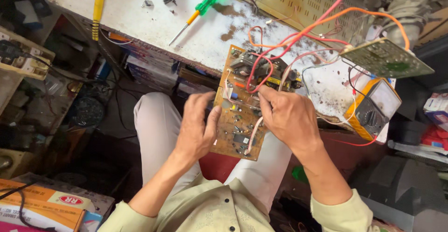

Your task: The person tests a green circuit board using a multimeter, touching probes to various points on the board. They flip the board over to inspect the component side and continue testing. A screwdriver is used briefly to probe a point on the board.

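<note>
A brown circuit board point(240, 115) is gripped at its left edge by the left hand point(196, 129). Its right side is pinched by the closed right hand point(289, 117), near a yellow multimeter point(373, 108).

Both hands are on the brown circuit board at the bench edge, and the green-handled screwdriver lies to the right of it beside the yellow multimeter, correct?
Not quite. In the head view the green-handled screwdriver lies up and left of the brown circuit board, far from the yellow multimeter. Left hand and right hand do hold the board.

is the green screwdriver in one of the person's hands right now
No, the green screwdriver lies on the white bench, apart from both hands, while the left hand and right hand hold the brown circuit board.
</note>
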`<state>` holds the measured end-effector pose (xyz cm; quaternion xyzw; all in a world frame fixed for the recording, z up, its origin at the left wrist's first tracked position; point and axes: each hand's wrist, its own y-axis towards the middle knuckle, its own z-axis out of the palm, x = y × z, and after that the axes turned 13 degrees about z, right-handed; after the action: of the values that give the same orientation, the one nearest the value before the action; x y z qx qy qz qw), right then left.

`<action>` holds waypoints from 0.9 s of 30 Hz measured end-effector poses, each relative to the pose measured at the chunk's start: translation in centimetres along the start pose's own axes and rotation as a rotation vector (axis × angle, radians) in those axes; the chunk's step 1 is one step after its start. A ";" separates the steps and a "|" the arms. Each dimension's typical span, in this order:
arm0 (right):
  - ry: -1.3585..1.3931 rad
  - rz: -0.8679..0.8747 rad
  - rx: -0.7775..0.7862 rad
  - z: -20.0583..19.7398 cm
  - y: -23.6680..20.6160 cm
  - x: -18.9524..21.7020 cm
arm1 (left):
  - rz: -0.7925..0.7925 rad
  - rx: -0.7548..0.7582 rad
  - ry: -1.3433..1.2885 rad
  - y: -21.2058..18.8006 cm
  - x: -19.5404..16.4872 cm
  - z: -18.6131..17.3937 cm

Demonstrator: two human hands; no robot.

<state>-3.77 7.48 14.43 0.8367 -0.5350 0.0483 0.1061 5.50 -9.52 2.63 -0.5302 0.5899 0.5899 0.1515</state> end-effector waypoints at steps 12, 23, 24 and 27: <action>-0.191 0.010 0.150 0.9 2.9 0.4 | -0.141 -0.085 -0.205 -1.4 1.3 1.2; -0.168 0.051 0.166 0.7 3.2 0.8 | -0.167 -0.090 -0.225 -1.2 1.1 0.9; -0.207 -0.004 0.167 0.7 3.2 0.8 | -0.161 -0.090 -0.219 -1.2 1.0 0.8; -0.294 -0.139 0.166 0.6 3.5 0.7 | -0.148 -0.089 -0.205 -1.2 1.0 0.9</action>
<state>-6.70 5.30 14.42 0.8757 -0.4797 -0.0378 -0.0397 5.71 -8.90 1.00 -0.5153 0.5037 0.6539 0.2305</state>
